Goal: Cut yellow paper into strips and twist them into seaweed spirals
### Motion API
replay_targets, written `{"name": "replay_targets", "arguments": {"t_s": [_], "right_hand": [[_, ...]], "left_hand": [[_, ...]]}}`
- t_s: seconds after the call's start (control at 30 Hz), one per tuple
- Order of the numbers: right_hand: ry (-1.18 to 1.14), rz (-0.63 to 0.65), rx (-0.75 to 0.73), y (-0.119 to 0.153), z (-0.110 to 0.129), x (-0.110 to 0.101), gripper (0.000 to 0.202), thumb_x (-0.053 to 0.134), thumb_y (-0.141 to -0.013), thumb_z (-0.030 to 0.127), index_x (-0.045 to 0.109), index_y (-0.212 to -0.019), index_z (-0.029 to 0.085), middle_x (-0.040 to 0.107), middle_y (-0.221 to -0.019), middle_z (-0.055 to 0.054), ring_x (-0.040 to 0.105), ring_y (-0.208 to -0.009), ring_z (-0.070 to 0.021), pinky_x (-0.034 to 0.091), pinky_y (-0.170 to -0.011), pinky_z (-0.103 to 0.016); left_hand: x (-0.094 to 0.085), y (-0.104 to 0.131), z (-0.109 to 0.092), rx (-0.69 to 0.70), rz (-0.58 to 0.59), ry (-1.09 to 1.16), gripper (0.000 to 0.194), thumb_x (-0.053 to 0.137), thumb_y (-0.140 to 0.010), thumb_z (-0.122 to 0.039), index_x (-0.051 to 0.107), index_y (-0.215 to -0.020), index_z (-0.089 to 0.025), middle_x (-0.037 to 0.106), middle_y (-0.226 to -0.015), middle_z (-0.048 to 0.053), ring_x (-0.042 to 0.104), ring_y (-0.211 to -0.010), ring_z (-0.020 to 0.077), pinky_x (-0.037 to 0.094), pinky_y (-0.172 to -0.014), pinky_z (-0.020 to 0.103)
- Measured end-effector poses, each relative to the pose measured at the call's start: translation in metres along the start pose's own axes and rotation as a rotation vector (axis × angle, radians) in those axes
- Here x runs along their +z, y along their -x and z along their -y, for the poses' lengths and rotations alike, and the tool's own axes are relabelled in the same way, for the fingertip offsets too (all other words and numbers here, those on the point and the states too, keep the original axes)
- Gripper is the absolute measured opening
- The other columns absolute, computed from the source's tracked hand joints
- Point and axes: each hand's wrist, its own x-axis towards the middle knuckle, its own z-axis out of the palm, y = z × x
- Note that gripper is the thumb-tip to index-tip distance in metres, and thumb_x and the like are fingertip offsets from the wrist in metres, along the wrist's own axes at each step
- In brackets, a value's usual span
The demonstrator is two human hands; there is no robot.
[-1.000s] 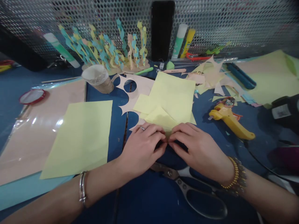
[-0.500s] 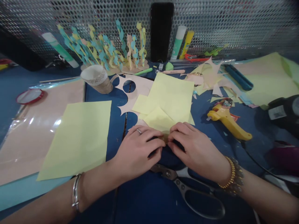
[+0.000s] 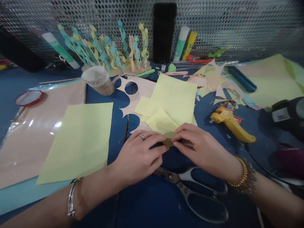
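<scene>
Between both hands is a small yellow piece of paper [image 3: 163,123], turned with one corner pointing away from me. My left hand [image 3: 142,155] pinches its near left edge, fingers closed. On the near right edge, the thumb and fingertips of my right hand [image 3: 199,147] close on the same paper. The near edge is shaded and partly hidden by the fingertips; I cannot tell whether it is folded. Under its far part lies a larger yellow sheet [image 3: 177,95]. Just below the hands, metal scissors [image 3: 175,177] rest on the table, their blade tips hidden by my left hand.
A yellow glue gun [image 3: 232,123] lies to the right. At left are a yellow sheet [image 3: 80,139] and a red-rimmed roll of tape [image 3: 29,97]. A paper cup [image 3: 98,80], curled paper stems [image 3: 114,50] and an upright phone [image 3: 164,31] stand behind. Cut pink paper [image 3: 142,87] lies mid-table.
My right hand has shifted slightly right along the paper's near edge, and its wrist has moved right. A little more of the paper shows between the hands. My left hand stays nearly in place.
</scene>
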Motion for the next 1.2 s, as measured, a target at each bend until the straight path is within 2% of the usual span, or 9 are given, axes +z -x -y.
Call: {"name": "replay_targets", "arguments": {"t_s": [0.17, 0.5, 0.63, 0.87, 1.2], "right_hand": [[-0.011, 0.002, -0.046, 0.001, -0.003, -0.003, 0.011, 0.053, -0.086, 0.014, 0.063, -0.088, 0.019, 0.058, -0.091, -0.001, 0.054, -0.088, -0.0126, 0.043, -0.079, -0.027], [0.166, -0.016, -0.147, 0.005, -0.003, 0.006, 0.016, 0.048, -0.09, 0.02, 0.063, -0.086, 0.017, 0.057, -0.091, -0.004, 0.051, -0.087, -0.0166, 0.044, -0.08, -0.032], [0.249, 0.014, -0.17, 0.004, -0.001, 0.007, 0.018, 0.045, -0.092, 0.02, 0.062, -0.086, 0.017, 0.056, -0.09, -0.004, 0.05, -0.086, -0.0184, 0.045, -0.078, -0.035], [0.317, 0.043, -0.13, 0.003, 0.006, 0.006, 0.02, 0.041, -0.092, 0.018, 0.06, -0.085, 0.016, 0.054, -0.088, -0.006, 0.049, -0.084, -0.0206, 0.045, -0.075, -0.037], [0.439, 0.039, -0.09, 0.003, 0.01, 0.011, 0.02, 0.039, -0.092, 0.019, 0.056, -0.084, 0.015, 0.052, -0.089, -0.008, 0.049, -0.083, -0.0225, 0.045, -0.073, -0.04]], "left_hand": [[0.001, 0.0, 0.0, -0.029, 0.009, 0.03, 0.024, 0.049, -0.085, -0.018, 0.066, -0.1, -0.028, 0.064, -0.114, -0.003, 0.055, -0.11, 0.02, 0.041, -0.089, 0.041], [0.003, -0.002, 0.0, -0.095, -0.041, 0.127, 0.024, 0.053, -0.082, -0.015, 0.068, -0.095, -0.029, 0.066, -0.107, -0.003, 0.057, -0.102, 0.0198, 0.042, -0.087, 0.039], [0.003, -0.002, -0.001, -0.118, -0.046, 0.141, 0.024, 0.052, -0.081, -0.014, 0.068, -0.094, -0.028, 0.066, -0.106, -0.003, 0.057, -0.102, 0.0194, 0.042, -0.089, 0.039], [0.005, -0.005, -0.002, -0.139, -0.057, 0.107, 0.012, 0.055, -0.085, -0.024, 0.065, -0.09, -0.022, 0.068, -0.102, -0.001, 0.059, -0.098, 0.0201, 0.042, -0.086, 0.039], [0.007, -0.013, -0.006, -0.078, -0.066, -0.042, 0.017, 0.05, -0.09, -0.026, 0.064, -0.087, -0.018, 0.068, -0.095, 0.001, 0.059, -0.091, 0.0202, 0.043, -0.082, 0.039]]}}
